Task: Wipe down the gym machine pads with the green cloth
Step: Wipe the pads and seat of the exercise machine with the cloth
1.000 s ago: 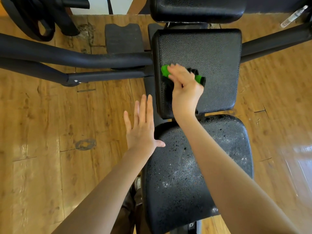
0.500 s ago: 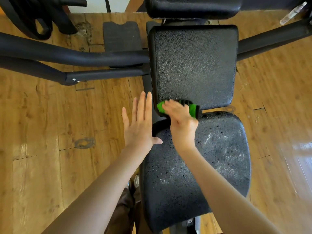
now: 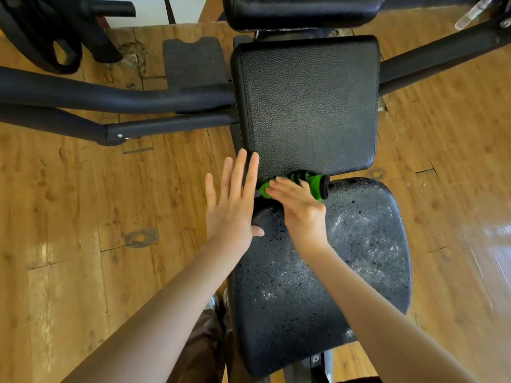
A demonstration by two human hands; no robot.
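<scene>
now, compared with a second ago, the right hand (image 3: pixel 300 208) has come down from the middle of the back pad (image 3: pixel 307 100) to its lower edge, bringing the green cloth (image 3: pixel 309 183) to the seam where that pad meets the seat pad (image 3: pixel 359 258); half a second ago it was already at that seam. the right hand's fingers lie fairly straight over the bunched cloth, pressing it against the padding. the left hand (image 3: pixel 232 208) has stayed spread flat, fingers straight and together, at the left edge of the pads with its thumb on the seat pad. the seat pad is speckled with wet droplets. no brand, label or writing can be read on the machine.
</scene>
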